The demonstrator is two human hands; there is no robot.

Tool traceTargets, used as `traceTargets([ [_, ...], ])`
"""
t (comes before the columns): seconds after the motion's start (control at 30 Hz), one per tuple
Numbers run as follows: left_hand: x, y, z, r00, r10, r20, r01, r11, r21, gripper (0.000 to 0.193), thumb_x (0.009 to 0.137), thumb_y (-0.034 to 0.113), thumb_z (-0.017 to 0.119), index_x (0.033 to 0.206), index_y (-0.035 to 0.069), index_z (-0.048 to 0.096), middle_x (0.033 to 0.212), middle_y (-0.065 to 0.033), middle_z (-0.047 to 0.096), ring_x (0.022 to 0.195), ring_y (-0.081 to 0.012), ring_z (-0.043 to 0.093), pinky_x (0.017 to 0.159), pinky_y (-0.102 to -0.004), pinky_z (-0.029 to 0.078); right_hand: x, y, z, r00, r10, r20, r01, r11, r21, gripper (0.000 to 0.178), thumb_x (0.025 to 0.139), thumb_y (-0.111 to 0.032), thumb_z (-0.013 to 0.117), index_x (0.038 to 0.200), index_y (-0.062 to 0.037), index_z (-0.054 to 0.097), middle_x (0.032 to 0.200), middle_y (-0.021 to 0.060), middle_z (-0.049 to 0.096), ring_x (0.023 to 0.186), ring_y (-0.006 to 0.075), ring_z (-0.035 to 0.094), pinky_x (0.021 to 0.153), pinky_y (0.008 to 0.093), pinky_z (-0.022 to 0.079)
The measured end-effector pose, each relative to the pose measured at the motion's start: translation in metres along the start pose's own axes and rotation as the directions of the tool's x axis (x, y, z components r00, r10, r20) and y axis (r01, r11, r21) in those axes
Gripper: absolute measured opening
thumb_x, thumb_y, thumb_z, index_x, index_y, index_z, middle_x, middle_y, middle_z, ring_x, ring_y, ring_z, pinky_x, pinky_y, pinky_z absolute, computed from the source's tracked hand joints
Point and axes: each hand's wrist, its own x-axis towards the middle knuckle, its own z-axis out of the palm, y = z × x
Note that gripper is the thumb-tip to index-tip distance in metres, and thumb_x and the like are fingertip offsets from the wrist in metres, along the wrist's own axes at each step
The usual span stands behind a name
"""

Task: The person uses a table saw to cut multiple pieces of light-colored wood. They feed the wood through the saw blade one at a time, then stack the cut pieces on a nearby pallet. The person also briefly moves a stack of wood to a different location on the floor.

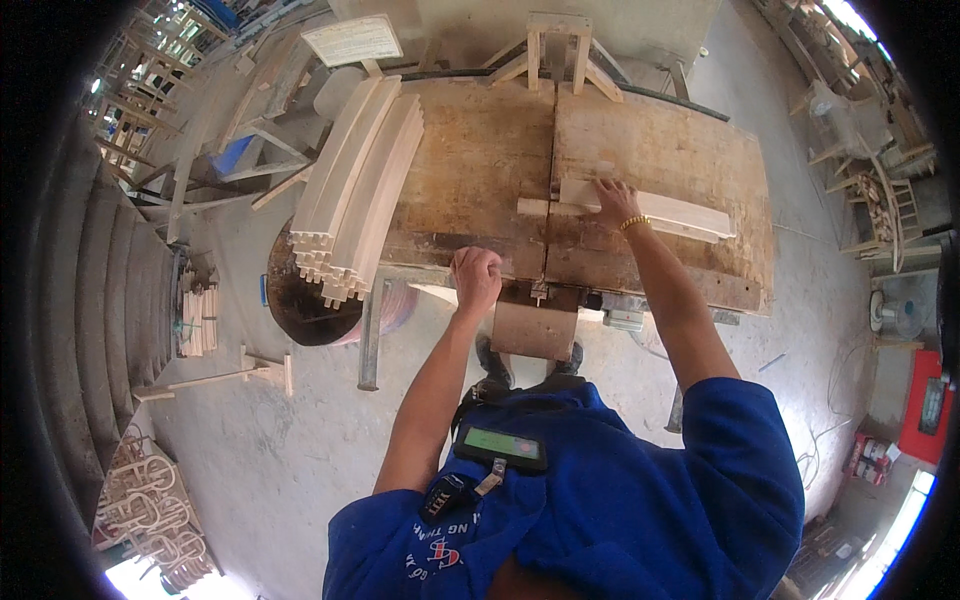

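My right hand (617, 203) lies over pale wooden strips (680, 212) on the right half of the worktable (470, 150), its fingers curled across their left end. A short light wooden piece (532, 207) sits just left of that hand, across the table's dark slot. At the table's front edge, my left hand (476, 276) is closed, fingers curled under; whatever it may hold is hidden. To its left, a stack of long pale wooden strips (360, 185) with notched ends rests on the table and juts past the front edge.
A wooden frame (558, 50) and a white sign board (352, 40) stand at the table's far side. Below the front edge hangs a brown panel (535, 330). Curved wooden parts (150, 505) lie on the floor at lower left. A red cabinet (925, 405) stands far right.
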Motion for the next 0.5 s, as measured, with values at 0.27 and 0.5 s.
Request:
traceTargets([
  [0.27,0.001,0.003,-0.002,1.000,-0.030,0.007,0.030,0.999,-0.017,0.011,0.067,0.001,0.057,0.069,0.012,0.059,0.081,-0.0046,0.057,0.096,-0.0275,0.049,0.086,-0.0431,0.036,0.001,0.008,0.003,0.999,-0.037,-0.004,0.037,0.998,0.047,0.096,0.062,-0.054,0.076,0.140,-0.0146,0.035,0.140,0.0079,0.041,0.128,0.0302,0.038,0.102,0.0523,0.030],
  [0.5,0.003,0.007,-0.006,0.998,0.028,-0.055,-0.031,0.998,-0.055,0.012,0.062,-0.001,0.054,0.066,0.010,0.057,0.076,-0.0063,0.057,0.086,-0.0291,0.053,0.081,-0.0424,0.039,-0.018,0.065,-0.008,0.997,-0.079,0.001,0.077,0.976,0.206,0.088,0.068,-0.056,0.071,0.139,-0.0153,0.038,0.136,0.0087,0.047,0.126,0.0286,0.040,0.103,0.0482,0.028],
])
